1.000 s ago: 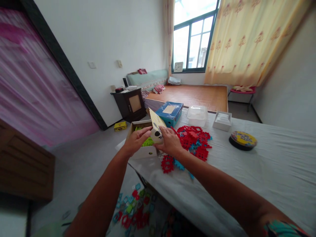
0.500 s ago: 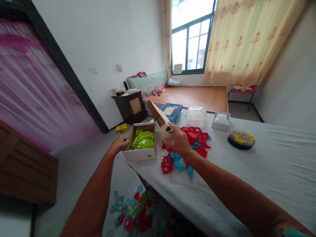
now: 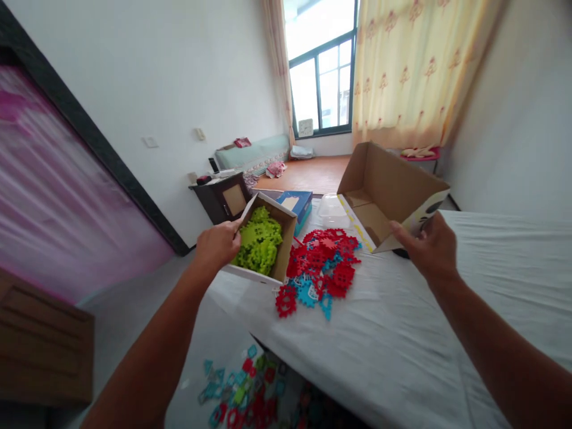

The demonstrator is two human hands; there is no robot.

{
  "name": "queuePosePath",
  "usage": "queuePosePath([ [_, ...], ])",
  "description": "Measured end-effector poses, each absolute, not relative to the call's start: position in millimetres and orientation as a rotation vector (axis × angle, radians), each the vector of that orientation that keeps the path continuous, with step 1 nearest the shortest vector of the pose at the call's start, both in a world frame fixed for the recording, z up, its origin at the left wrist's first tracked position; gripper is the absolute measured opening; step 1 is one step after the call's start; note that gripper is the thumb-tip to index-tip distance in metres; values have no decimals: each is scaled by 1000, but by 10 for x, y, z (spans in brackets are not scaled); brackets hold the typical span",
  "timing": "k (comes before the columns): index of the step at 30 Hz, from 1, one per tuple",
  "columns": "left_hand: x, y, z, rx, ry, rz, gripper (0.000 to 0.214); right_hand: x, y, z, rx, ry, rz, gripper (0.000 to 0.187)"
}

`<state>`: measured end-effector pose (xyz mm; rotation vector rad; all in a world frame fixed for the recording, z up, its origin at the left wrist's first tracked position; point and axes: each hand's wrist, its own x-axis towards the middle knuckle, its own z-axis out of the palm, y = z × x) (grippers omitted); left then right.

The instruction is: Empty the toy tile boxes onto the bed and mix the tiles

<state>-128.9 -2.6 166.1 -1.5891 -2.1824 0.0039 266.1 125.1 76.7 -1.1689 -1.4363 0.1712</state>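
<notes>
— Cardboard lid (image 3: 384,190) and box (image 3: 288,247): what lies under them both?

— A table (image 3: 402,333) under a white cloth, by far the largest thing here. It fills the right and the lower middle of the view.

— And the lid itself?

— It is held in the air above the far part of the table, with its hollow side turned towards the camera and the left. The right hand (image 3: 429,247) grips its near right corner, with the thumb on the rim.

— Next in size?

— The box. It is at the table's left edge, tipped up so that its opening faces the camera. The left hand (image 3: 217,244) is clamped on its left wall.

— What is inside?

— Green pieces (image 3: 257,244), heaped and filling most of it.

— Anything between the two hands?

— A pile of red and blue pieces (image 3: 324,268) lies flat on the cloth. It is just right of the box and below the lid.

— Behind that?

— A blue box (image 3: 292,201) sits at the table's far edge. Just right of it is a clear container (image 3: 330,205), partly behind the lid.

— The smallest?

— Loose coloured pieces (image 3: 250,393) are scattered on the floor below the table's near corner. They are too blurred to make out singly.
</notes>
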Motion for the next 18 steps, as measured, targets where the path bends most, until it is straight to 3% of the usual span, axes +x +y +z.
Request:
queuePosePath([
  [8, -595, 399, 1823, -1692, -1981, 142, 39, 2917, 1207, 1012, -1047, -1334, 217, 45],
  [18, 151, 691, 1679, -1855, -1818, 291, 39, 2992, 1137, 1147, -974, -1315, 192, 51],
])
